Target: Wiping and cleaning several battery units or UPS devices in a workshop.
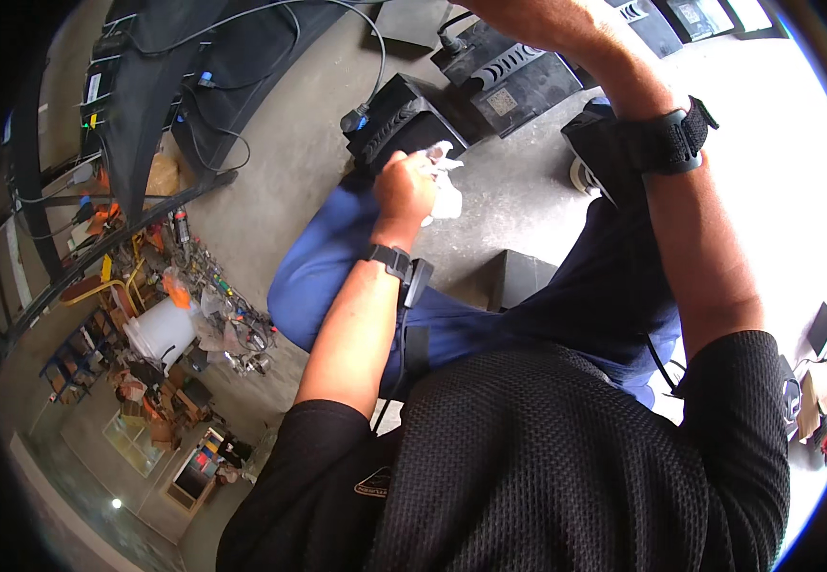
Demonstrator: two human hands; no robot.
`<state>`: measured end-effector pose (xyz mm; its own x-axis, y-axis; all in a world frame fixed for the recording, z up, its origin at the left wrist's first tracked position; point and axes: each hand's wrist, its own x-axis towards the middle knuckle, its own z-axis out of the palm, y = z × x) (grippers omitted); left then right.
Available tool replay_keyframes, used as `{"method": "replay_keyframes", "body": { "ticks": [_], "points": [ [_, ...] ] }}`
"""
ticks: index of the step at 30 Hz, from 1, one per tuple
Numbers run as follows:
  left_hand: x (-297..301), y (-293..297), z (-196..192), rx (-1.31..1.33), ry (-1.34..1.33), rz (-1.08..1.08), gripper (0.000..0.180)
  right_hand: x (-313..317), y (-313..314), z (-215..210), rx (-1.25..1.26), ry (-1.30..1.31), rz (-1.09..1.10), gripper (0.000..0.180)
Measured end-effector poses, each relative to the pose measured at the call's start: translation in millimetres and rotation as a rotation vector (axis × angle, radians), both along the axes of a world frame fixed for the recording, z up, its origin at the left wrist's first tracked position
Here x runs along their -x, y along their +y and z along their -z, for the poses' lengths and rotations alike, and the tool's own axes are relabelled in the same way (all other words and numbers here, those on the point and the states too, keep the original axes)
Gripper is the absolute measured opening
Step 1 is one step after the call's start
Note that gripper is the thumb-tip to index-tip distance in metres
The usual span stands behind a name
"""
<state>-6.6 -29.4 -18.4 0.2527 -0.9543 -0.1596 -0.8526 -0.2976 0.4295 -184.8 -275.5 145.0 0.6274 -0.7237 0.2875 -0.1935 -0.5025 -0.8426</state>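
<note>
My left hand (406, 193) is closed around a crumpled white cloth or tissue (448, 198), part of which hangs below the fingers. It is just in front of a black box (408, 122) with a ridged carry handle and a plugged-in cable. My right hand (518, 21) reaches to the upper edge, above another black box (504, 76) with a grey handle strip and a square printed label. Its fingers are cut off by the frame, so their hold cannot be made out. Both wrists wear black straps.
More black boxes (633, 29) line the top right. A black rack with cables (194, 81) stands at upper left. Clutter surrounds a white bucket (161, 332) at left. A dark block (523, 278) lies on the concrete floor (270, 143) between my legs.
</note>
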Motion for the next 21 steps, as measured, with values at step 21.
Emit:
{"method": "replay_keyframes", "body": {
  "ticks": [21],
  "points": [
    [-26,-16,-11,0.004,-0.078,-0.037,0.013,-22,7,2,-0.024,-0.002,-0.036,0.018]
  ]
}}
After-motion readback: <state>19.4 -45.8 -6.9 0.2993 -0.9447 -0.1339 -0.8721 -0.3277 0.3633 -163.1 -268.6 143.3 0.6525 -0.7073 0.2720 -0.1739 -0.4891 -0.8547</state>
